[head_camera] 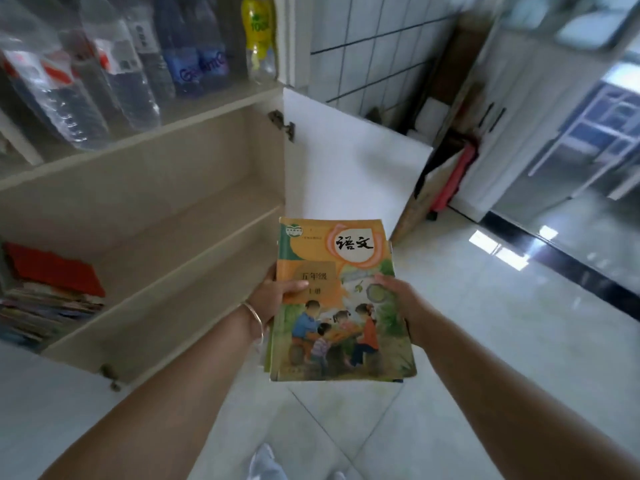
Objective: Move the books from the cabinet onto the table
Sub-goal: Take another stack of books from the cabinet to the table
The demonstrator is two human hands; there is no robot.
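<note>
Head view: nearest the camera, 2 bare forearms reach forward over pale floor tiles (485, 323). The left hand (273, 296), a bangle (254, 320) at its wrist, grips the left edge of the books (343, 306), thumb lying on the top cover. The right hand (403, 299) grips the right edge, thumb also on the cover. The small stack is held level in the air, clear of the cabinet (166, 209) to its left, with open floor below and to the right. Beyond, the cabinet's open white door (353, 161) stands just behind the stack's far edge. More books (48, 299) lie on the lower shelf at far left. Bottles (131, 64) fill the shelf above.
</note>
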